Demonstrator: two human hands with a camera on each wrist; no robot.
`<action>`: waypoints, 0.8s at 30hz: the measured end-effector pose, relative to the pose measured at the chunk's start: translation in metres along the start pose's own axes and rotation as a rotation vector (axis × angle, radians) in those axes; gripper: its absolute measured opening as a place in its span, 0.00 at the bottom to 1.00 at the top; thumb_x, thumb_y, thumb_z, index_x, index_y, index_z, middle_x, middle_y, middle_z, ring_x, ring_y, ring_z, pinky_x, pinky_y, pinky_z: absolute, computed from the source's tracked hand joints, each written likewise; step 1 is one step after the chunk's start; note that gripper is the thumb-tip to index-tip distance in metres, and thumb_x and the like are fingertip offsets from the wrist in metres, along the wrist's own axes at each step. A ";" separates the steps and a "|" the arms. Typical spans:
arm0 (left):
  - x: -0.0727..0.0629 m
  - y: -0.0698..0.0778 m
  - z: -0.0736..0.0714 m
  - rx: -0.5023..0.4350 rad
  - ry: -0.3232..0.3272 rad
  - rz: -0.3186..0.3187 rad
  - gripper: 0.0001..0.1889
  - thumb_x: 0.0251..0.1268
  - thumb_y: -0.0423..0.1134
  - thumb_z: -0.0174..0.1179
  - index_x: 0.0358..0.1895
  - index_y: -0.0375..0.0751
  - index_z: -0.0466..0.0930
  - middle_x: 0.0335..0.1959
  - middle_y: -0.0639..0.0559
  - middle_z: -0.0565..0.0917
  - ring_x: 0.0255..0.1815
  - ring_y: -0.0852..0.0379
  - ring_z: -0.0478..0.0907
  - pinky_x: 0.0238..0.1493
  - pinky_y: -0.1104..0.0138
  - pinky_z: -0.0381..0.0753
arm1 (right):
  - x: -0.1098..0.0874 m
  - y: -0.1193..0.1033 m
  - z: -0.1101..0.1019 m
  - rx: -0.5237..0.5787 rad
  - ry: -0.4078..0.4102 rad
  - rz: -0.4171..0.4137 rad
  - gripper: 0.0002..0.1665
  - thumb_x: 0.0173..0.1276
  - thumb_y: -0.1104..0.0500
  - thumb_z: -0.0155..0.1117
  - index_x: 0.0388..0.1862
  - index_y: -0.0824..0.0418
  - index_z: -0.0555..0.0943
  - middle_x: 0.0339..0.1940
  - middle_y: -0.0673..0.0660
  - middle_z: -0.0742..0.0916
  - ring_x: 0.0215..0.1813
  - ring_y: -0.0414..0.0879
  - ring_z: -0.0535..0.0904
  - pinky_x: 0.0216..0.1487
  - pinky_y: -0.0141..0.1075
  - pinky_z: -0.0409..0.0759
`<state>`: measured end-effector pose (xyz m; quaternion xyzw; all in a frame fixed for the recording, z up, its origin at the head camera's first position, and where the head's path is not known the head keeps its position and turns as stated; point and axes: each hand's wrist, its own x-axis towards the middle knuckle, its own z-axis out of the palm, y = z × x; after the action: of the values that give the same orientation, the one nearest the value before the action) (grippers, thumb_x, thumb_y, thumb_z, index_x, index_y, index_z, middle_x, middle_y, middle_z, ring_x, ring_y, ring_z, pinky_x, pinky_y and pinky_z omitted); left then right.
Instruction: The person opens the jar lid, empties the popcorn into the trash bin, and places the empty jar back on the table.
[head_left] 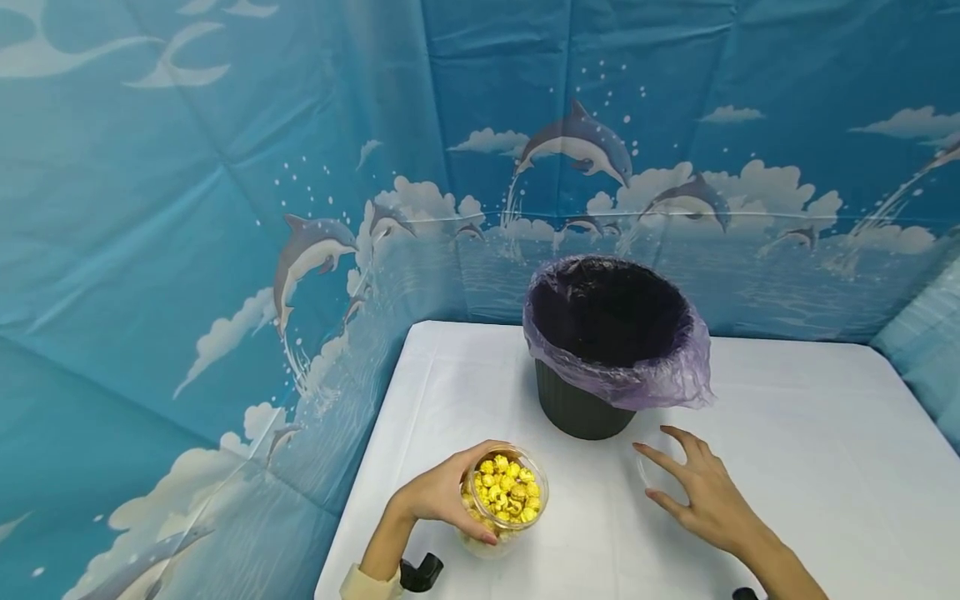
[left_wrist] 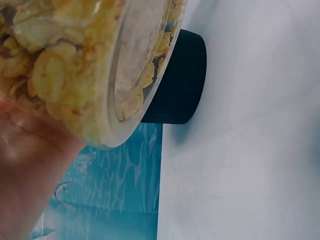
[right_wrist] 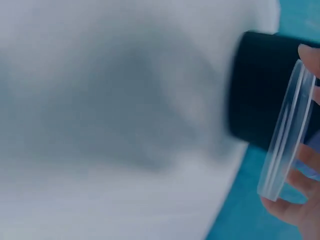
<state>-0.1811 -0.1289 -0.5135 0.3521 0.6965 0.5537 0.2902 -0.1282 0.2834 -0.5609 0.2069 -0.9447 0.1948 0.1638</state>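
Left hand (head_left: 441,493): fingers curved part-way round the side of the jar, a firm hold judged. Right hand (head_left: 701,493): fingers spread wide, tips set on the rim of the lid.

Bin (head_left: 581,407): landmark; black, stood on the white table (head_left: 813,442), lined with a purple bag (head_left: 652,383).

Jar (head_left: 510,492): clear, uncapped, filled with yellow popcorn (head_left: 504,482). Placed on the wearer's side of the bin and to its left. Mouth turned upward; long axis near upright, some lean suggested in the left wrist view, where the base is seen clear of the table. Gripped by the left hand alone.

Lid (right_wrist: 286,132): clear, round, shallow. Carried by the right hand on the wearer's side of the bin and to its right; barely made out in the head view. Held at a slight tilt, apparently off the table.

Governing relation, as judged: the side-to-side gap between jar and lid, both lying before the bin. Jar mouth and lid are well apart, the lid to the right; the jar is touched only by the left hand, the nearer one.
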 end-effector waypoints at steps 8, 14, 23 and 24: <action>-0.011 -0.004 0.001 -0.020 0.049 -0.016 0.52 0.45 0.47 0.84 0.77 0.59 0.64 0.74 0.47 0.72 0.72 0.58 0.71 0.76 0.65 0.69 | -0.025 0.038 0.035 -0.032 -0.006 0.102 0.37 0.58 0.51 0.79 0.68 0.49 0.80 0.68 0.73 0.72 0.62 0.74 0.72 0.47 0.73 0.74; -0.013 0.010 -0.003 0.051 0.105 -0.058 0.53 0.43 0.39 0.85 0.75 0.63 0.64 0.72 0.55 0.73 0.70 0.57 0.72 0.74 0.65 0.71 | -0.038 0.050 0.048 -0.040 -0.051 0.155 0.37 0.61 0.49 0.77 0.69 0.51 0.79 0.69 0.76 0.70 0.63 0.77 0.70 0.48 0.75 0.74; -0.021 0.036 -0.023 0.090 0.144 -0.012 0.56 0.40 0.36 0.85 0.76 0.60 0.62 0.74 0.54 0.70 0.71 0.55 0.71 0.72 0.65 0.74 | -0.048 0.058 0.058 -0.047 -0.032 0.150 0.39 0.61 0.48 0.78 0.71 0.51 0.77 0.69 0.76 0.69 0.63 0.78 0.70 0.46 0.76 0.75; -0.022 0.038 -0.025 0.097 0.147 0.003 0.56 0.41 0.36 0.85 0.77 0.59 0.62 0.74 0.53 0.70 0.71 0.54 0.71 0.71 0.65 0.74 | -0.048 0.060 0.057 -0.048 -0.028 0.140 0.39 0.59 0.48 0.78 0.70 0.51 0.78 0.68 0.76 0.70 0.62 0.78 0.70 0.45 0.75 0.75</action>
<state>-0.1820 -0.1555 -0.4707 0.3253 0.7414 0.5441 0.2201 -0.1268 0.3243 -0.6473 0.1390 -0.9634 0.1803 0.1413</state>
